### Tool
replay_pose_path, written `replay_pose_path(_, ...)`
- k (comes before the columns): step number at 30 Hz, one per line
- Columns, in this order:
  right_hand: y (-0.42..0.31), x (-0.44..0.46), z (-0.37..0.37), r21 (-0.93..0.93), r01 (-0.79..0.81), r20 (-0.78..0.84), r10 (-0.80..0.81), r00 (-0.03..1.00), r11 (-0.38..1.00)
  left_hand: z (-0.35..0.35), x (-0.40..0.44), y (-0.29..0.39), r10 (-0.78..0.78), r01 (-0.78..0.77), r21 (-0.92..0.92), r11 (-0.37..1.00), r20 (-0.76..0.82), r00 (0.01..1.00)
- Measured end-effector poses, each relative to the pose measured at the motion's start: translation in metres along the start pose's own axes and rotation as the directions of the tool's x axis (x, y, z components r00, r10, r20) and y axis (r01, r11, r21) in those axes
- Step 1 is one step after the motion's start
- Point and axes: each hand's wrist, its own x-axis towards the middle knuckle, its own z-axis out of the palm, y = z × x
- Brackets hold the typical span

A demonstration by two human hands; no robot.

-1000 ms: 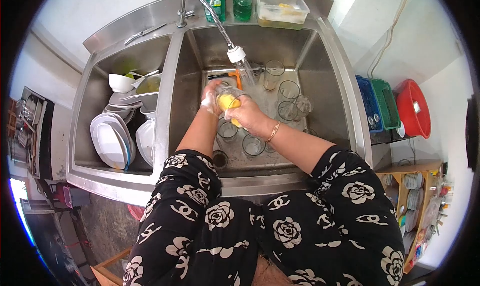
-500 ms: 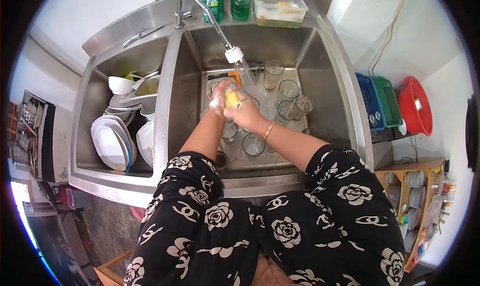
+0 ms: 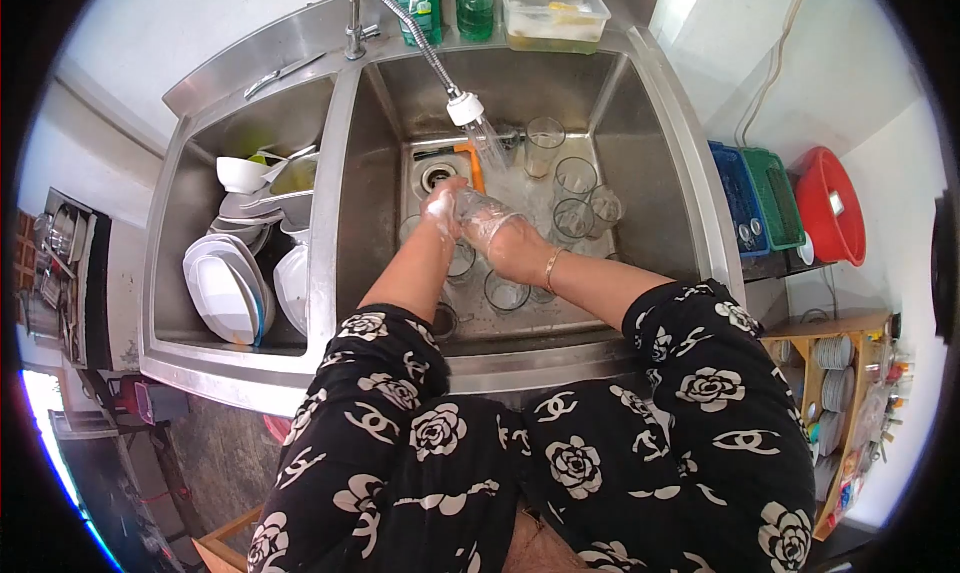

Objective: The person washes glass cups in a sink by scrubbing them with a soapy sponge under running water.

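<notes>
A person works a clear, wet glass (image 3: pixel 480 217) between two bare hands over the larger basin (image 3: pixel 645 158) of a steel sink. The left hand (image 3: pixel 443 209), streaked with white suds, closes around one end; the right hand (image 3: pixel 518 253) is at the opposite end, fingers bunched narrowly at the mouth, though how far inside they reach cannot be told. Water streams from a white spray head (image 3: pixel 465 109) just beyond the glass, which tilts above the basin floor near the drain (image 3: pixel 438 178) and an orange-handled tool (image 3: pixel 475 168). More glasses (image 3: pixel 575 178) stand to the right, and another (image 3: pixel 507 291) sits below the right wrist. Suds likely make the surface slippery, so a firm but gentle hold around the wall seems wise, with slow turns, no forcing at the rim, and the glass kept low and well apart from the others.
</notes>
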Motion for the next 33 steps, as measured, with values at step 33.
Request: replay_pose_path(33,0.017,0.025,-0.019,0.140,-0.446,-0.515,0.450,0.729,0.884,0.016,-0.029,-0.011,-0.102,0.168,-0.047,0.985,0.626,0.773)
